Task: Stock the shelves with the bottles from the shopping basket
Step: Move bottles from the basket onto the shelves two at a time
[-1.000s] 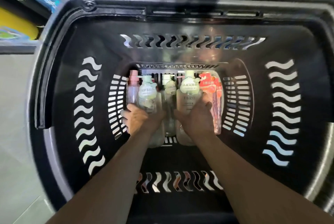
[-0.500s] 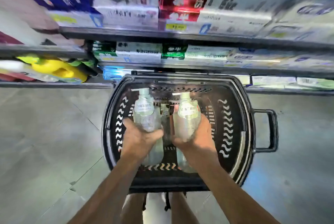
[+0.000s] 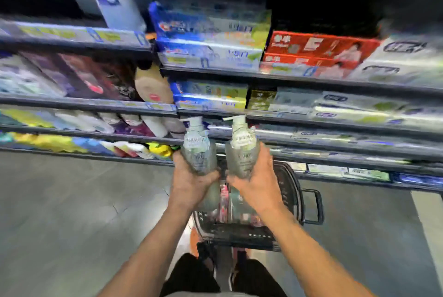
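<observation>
Grey floor (image 3: pixel 72 212) fills the near left of the view, and the person's dark shorts (image 3: pixel 191 277) show at the bottom edge. Just beyond the legs, a black shopping basket (image 3: pixel 242 234) stands on the floor, with its loop handle (image 3: pixel 314 208) sticking out to the right. Inside it, between the forearms, a pink and red pack (image 3: pixel 224 198) shows. The rest of the contents is too blurred to make out.

Two bare arms reach forward above the basket. The left hand (image 3: pixel 189 184) has its fingers wrapped round the lower half of the left bottle (image 3: pixel 197 150), a clear pump bottle. The right hand (image 3: pixel 256 184) grips the right bottle (image 3: pixel 242 150), which matches it, in the same way. Both bottles are upright, side by side with a narrow gap between them. Their white pump spouts point left and each carries a pale label at the shoulder. They are held in the air above the far end of the basket, in front of the lower shelves (image 3: pixel 311 81), resting on none of them.

Beyond, the shelves rise in tiers across the view. Yellow pouches (image 3: pixel 48 143) lie low on the left. Blue boxes (image 3: pixel 206 33) and red boxes (image 3: pixel 318 47) sit higher up, all blurred.
</observation>
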The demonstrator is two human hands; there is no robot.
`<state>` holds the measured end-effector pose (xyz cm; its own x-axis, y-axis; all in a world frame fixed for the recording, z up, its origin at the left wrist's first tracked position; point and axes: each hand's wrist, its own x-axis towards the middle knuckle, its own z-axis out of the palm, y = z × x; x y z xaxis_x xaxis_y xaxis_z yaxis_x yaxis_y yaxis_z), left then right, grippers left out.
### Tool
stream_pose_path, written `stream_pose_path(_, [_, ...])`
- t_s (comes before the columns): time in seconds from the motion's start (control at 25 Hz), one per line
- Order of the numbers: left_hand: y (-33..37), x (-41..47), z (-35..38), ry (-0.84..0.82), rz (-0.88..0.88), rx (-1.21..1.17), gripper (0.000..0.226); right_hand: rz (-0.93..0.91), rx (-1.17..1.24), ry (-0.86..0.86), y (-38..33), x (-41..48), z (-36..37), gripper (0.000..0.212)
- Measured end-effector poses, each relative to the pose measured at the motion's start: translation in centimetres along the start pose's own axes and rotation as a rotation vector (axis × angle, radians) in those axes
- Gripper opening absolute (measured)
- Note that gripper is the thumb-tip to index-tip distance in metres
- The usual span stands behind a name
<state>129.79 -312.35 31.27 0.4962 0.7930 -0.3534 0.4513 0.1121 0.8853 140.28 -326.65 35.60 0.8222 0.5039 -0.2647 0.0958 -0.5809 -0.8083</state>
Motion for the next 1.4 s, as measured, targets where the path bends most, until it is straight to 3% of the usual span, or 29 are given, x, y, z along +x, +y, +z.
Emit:
stream_pose_path(0.32, [15.6, -5.9, -10.5, 0.327, 0.272, 0.040, 0.075, -0.391, 0.070, 0.007, -15.6, -1.5, -3.7, 0.101])
stream_pose_path(0.64, [20.8, -8.2, -18.7, 0.573, 0.380, 0.074, 0.085, -0.643, 0.073, -0.098, -25.6, -2.3, -2.5, 0.112])
stream_pose_path(0.92, [21.6, -7.5, -26.7, 0.615, 0.454, 0.041, 0.079, -0.730, 0.036, -0.121, -31.7, -3.9, 3.4, 0.113])
stream_pose_path(1.4, [19.9, 0.0, -45.9, 0.492, 0.538, 0.036, 0.081, -0.687, 0.048, 0.023, -42.2, -6.6, 19.4, 0.107])
